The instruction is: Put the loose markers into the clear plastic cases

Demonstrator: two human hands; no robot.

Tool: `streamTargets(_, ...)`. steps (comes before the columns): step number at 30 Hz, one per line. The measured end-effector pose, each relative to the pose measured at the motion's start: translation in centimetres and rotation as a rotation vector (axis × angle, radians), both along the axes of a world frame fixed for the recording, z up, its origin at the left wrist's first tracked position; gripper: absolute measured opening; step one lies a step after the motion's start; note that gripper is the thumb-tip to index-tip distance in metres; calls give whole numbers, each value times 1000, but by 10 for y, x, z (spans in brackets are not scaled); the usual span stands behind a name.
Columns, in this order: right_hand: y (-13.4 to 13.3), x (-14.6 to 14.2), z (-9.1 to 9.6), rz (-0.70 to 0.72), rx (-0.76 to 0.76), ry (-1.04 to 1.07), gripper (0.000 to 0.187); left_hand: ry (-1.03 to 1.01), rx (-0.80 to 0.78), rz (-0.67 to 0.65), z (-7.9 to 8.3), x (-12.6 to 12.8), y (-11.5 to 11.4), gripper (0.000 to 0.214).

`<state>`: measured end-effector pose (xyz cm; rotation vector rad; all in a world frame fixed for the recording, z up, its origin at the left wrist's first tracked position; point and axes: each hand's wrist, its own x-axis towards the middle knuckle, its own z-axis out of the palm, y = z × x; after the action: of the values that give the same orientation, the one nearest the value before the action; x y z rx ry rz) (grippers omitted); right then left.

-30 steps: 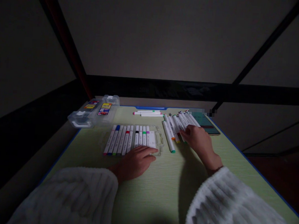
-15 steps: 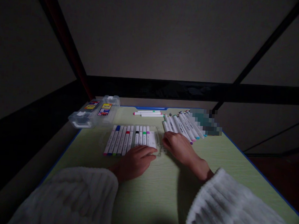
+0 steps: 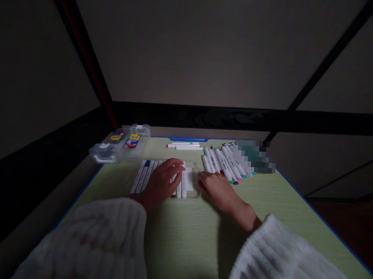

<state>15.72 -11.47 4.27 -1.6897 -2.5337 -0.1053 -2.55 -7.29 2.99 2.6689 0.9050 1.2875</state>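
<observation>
Several white markers (image 3: 143,177) lie side by side in a clear tray (image 3: 193,194), which probably keeps them aligned; the left hand (image 3: 161,182) arches loosely spread above; the right hand (image 3: 218,191) curls beside it, grip hidden

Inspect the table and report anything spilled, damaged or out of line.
Nothing looks spilled or damaged. Only a few far markers look odd: they lie crosswise, apart from the neat row and the slanting group.
</observation>
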Motion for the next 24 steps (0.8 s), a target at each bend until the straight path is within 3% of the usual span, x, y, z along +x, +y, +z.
streamTargets(4,0,0,-2,9,22,1,17,157,-173,203,3,3,40,17)
streamTargets(10,-1,1,-1,9,19,14,19,276,-214,271,-20,11,89,27)
streamTargets(15,-1,-1,2,14,21,5,20,360,-228,285,-32,14,99,32)
streamTargets(24,0,0,-1,30,25,9,16,511,-260,287,-32,14,94,36)
